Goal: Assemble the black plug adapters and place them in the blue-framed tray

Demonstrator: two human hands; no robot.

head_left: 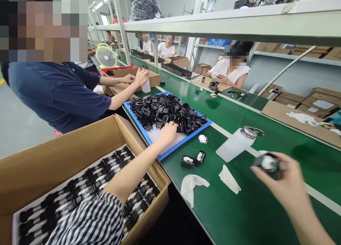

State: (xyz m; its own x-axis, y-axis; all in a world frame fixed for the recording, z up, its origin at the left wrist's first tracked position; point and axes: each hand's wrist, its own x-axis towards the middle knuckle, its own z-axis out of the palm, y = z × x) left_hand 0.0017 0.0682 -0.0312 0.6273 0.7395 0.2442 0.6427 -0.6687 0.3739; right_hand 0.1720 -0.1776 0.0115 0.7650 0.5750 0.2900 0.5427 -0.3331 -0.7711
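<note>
My left hand (169,132) reaches into a blue tray (170,152) heaped with black plastic housings (160,108). Its fingers are closed at the near edge of the heap, on one of the black housings. Over the right part of the bench, my right hand (289,177) grips a black housing with a white filling (269,163) between thumb and fingers, slightly blurred. Two similar filled housings, one lying flat (188,161) and one tilted (200,157), sit in front of the tray. A small white-topped part (203,139) lies beside them.
A white bottle with a metal top (236,144) and crumpled white cloths (193,188) lie on the green bench (239,216). At left stands a cardboard box (66,145) with rows of black-and-white parts. A co-worker in a dark blue shirt (53,92) works beside it; others sit opposite.
</note>
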